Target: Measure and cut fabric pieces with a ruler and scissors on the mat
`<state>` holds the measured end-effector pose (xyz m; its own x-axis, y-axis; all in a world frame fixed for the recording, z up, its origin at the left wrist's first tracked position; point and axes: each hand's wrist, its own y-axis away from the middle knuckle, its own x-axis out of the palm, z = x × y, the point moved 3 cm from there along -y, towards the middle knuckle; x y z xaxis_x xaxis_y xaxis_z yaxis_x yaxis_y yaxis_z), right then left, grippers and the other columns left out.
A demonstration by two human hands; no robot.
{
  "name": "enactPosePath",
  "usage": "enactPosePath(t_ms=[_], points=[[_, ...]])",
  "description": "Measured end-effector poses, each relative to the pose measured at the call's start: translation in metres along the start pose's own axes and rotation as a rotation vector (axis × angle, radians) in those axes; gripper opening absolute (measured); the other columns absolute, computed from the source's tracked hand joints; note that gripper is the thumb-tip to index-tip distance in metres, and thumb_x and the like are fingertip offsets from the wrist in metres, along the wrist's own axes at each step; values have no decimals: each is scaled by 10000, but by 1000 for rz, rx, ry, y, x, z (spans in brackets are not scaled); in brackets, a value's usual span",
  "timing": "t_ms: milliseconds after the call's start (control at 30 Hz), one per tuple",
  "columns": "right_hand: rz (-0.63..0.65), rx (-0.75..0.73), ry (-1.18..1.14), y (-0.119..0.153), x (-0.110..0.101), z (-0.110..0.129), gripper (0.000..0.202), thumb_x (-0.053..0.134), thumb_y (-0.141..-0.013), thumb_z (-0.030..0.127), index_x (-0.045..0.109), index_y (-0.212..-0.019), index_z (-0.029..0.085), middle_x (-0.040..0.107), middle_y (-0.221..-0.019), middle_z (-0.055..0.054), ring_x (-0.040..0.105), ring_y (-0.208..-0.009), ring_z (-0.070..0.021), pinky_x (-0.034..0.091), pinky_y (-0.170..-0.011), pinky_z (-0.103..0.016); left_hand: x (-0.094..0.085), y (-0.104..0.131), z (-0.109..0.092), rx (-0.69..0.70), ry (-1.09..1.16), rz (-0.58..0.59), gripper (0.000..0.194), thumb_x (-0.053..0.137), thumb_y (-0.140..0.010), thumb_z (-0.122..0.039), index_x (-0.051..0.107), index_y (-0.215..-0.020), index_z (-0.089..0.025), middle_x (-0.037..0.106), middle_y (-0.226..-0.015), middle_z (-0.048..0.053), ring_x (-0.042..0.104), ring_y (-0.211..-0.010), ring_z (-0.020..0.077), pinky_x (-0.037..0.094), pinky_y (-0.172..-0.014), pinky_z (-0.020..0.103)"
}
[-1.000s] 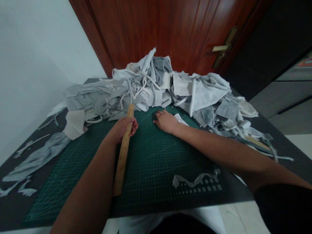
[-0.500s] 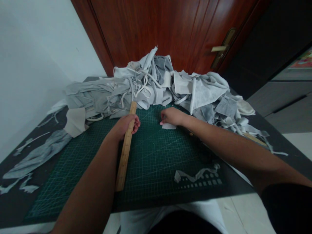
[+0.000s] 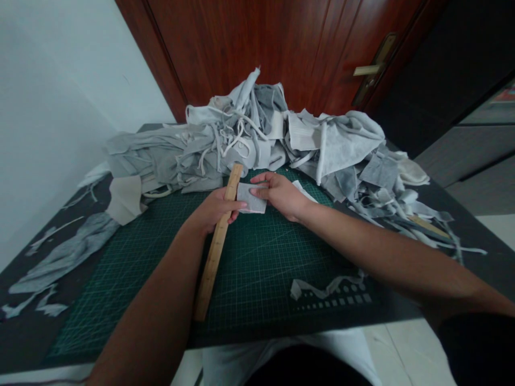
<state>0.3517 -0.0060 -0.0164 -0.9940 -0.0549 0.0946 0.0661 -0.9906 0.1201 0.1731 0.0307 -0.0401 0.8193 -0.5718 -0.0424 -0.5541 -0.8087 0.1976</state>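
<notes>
In my left hand point(image 3: 215, 210) is a wooden ruler point(image 3: 216, 252), slanting from near the mat's front edge up to the fabric pile. The thumb of that hand reaches past the ruler and pinches the left edge of a small rectangular grey fabric piece point(image 3: 254, 204). My right hand point(image 3: 285, 197) grips the same piece at its right side, thumb on top, fingers partly hidden behind. The piece is held above the green cutting mat point(image 3: 257, 268). Just behind my right wrist, another pale fabric piece point(image 3: 304, 190) lies partly covered.
A heap of grey and white fabric scraps point(image 3: 241, 139) stretches along the back of the dark table point(image 3: 24, 343). Loose scraps point(image 3: 68, 254) lie at the left. A crumpled strip point(image 3: 322, 289) rests at the mat's front right. Behind stands a wooden door point(image 3: 249, 37).
My right hand has moved left and brought the small fabric piece up to my left hand, whose thumb now pinches it too. The ruler has tilted, its far end shifting right.
</notes>
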Motion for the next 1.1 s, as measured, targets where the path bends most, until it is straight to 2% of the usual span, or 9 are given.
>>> enactPosePath(t_ms=[167, 333, 500, 633, 733, 867, 967, 1100], points=[[177, 119, -93, 15, -5, -8, 172, 834, -729, 169, 713, -852, 163, 744, -795, -20, 696, -762, -157, 562, -713, -286, 1, 1, -2, -8, 34, -50, 350, 819, -700, -357, 564, -878, -196, 567, -514, -72, 478, -364, 78, 366, -337, 179], [170, 63, -75, 19, -3, -18, 178, 862, -694, 237, 720, -785, 179, 728, -724, 16, 661, -669, -120, 525, -634, -238, 9, 3, -2, -31, 23, 41, 338, 824, -699, -352, 600, -881, -176, 592, -553, -59, 491, -376, 71, 372, -345, 179], [203, 56, -81, 19, -1, -22, 201, 869, -675, 275, 717, -770, 185, 728, -713, 20, 660, -665, -119, 516, -611, -228, 7, 4, -3, -49, 10, 75, 315, 821, -690, -328, 582, -832, -177, 585, -530, -57, 501, -371, 80, 367, -345, 184], [177, 88, -79, 22, -12, -19, 261, 916, -628, 273, 750, -805, 176, 749, -752, 4, 666, -677, -114, 518, -621, -225, 4, 6, -6, -20, 19, 73, 312, 817, -695, -335, 555, -775, -185, 558, -489, -61, 469, -345, 75, 333, -335, 182], [138, 121, -80, 27, -21, -18, 314, 954, -597, 307, 773, -818, 178, 759, -790, -13, 663, -681, -115, 525, -637, -241, 3, 8, -5, 1, 58, 83, 307, 816, -695, -328, 557, -772, -183, 567, -510, -53, 481, -365, 74, 356, -351, 187], [40, 47, -75, 34, -28, -13, 348, 977, -581, 385, 785, -796, 190, 738, -738, -10, 609, -624, -110, 485, -592, -252, 1, 10, -5, 56, 137, 73, 317, 815, -707, -323, 553, -827, -190, 597, -553, -49, 500, -389, 77, 350, -356, 185], [22, -32, -24, 39, -26, -7, 351, 959, -620, 433, 780, -784, 179, 694, -671, -3, 569, -604, -116, 450, -578, -263, 1, 11, -4, 62, 160, 80, 300, 808, -741, -323, 558, -838, -188, 608, -586, -43, 530, -424, 81, 366, -372, 183], [13, -79, 11, 40, -12, -7, 373, 909, -681, 491, 726, -798, 188, 676, -714, 12, 569, -640, -131, 446, -619, -284, 9, 13, -1, 33, 113, 142, 281, 834, -741, -302, 656, -899, -153, 646, -666, -25, 538, -445, 76, 412, -396, 201]])
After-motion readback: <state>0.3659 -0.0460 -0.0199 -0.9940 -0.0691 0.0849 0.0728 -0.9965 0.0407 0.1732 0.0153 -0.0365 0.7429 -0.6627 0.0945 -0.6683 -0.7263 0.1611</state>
